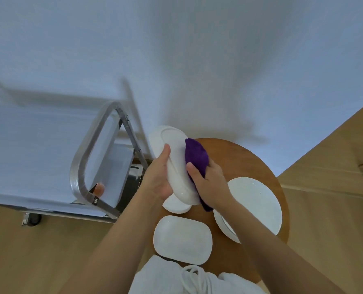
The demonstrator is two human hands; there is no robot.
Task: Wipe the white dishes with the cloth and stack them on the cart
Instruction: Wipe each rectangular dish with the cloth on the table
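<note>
A: What are the hands doing?

B: The left hand (158,177) grips the oval dish (172,158) by its edge, tilted above the round table (240,158). The right hand (210,181) presses the purple cloth (196,155) against it.

A: Risk?

B: Glazed china could slip sideways under hard wiping and drop onto the rectangular dish (182,238) below. The cart (38,155) waits left of the table.
</note>
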